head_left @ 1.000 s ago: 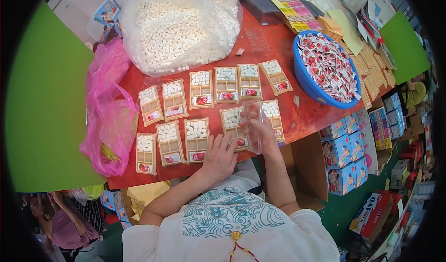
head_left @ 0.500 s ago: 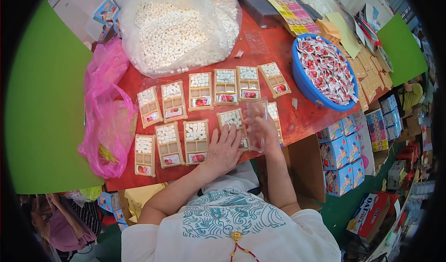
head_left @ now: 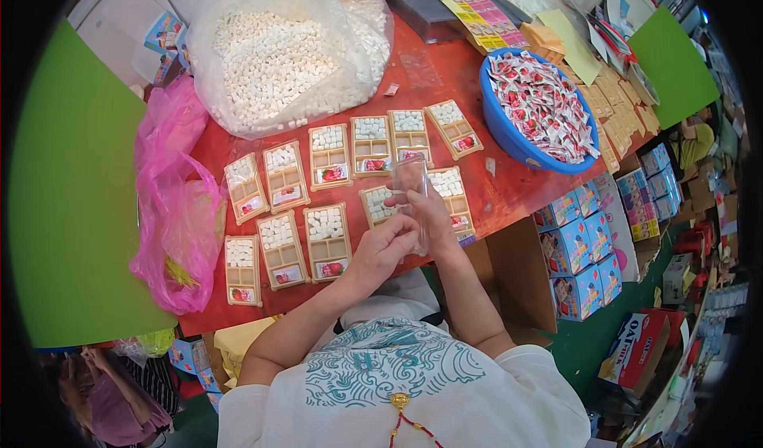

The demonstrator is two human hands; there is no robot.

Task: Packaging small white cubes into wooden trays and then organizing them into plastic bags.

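Note:
My right hand [head_left: 431, 219] grips clear plastic lids [head_left: 411, 176], held upright above the table's front edge; how many are stacked cannot be told. My left hand [head_left: 385, 251] is closed, thumb and fingers pinched at the near edge of the lids. Beneath the hands lies a beige compartment tray [head_left: 370, 211], partly hidden, with small white marshmallow-like pieces in it. To its right is another filled tray [head_left: 453, 197]. Several like trays stand in two rows, such as a front one [head_left: 326, 249], each with white pieces on top and a red-and-white sachet [head_left: 329, 269] below.
A big clear bag of white pieces [head_left: 274, 58] sits at the back. On the right is a blue basin [head_left: 491, 118] heaped with sachets. A pink plastic bag [head_left: 176, 233] lies at left. Light-blue printed boxes [head_left: 571, 245] are stacked beyond the red table's [head_left: 509, 201] right edge.
My left hand has lifted off the tray and closed at the lids' edge. My right hand has brought the lids leftward and turned them more edge-on. The view has shifted slightly.

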